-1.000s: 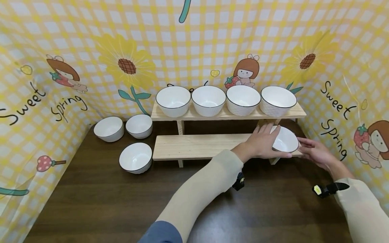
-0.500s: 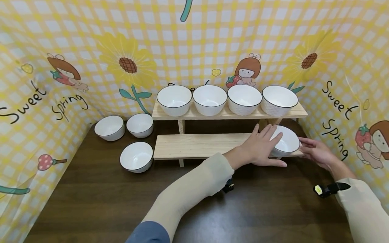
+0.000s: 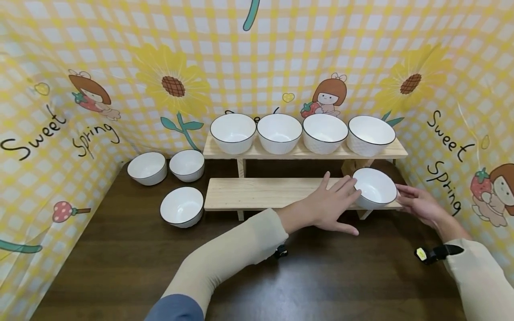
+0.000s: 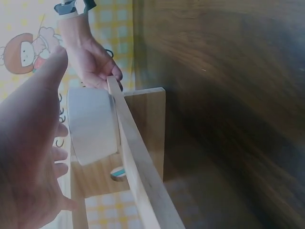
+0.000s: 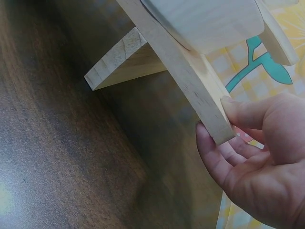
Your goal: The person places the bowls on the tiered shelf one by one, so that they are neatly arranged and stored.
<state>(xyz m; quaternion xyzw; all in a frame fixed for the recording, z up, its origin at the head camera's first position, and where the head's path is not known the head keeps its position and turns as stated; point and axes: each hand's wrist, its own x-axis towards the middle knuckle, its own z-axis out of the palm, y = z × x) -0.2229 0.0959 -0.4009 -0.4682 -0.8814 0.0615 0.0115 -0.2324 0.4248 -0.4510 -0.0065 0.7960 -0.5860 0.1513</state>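
Seemingly the round white bowl (image 3: 375, 186) was placed (another likely due next); left hand (image 3: 326, 207) spread beside it, right hand (image 3: 419, 205) pinched pale wooden shelf (image 3: 249, 193).

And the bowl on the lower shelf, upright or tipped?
Upright: the bowl stands base-down on the lower shelf, its open mouth facing up in the head view.

Table (image 3: 120, 267), probably wood: three bowls (image 3: 182, 207), shelf (image 3: 241, 169). Upper tier (image 3: 302, 154): four bowls (image 3: 279, 133); lower tier (image 3: 257, 194): one bowl (image 3: 375, 188).
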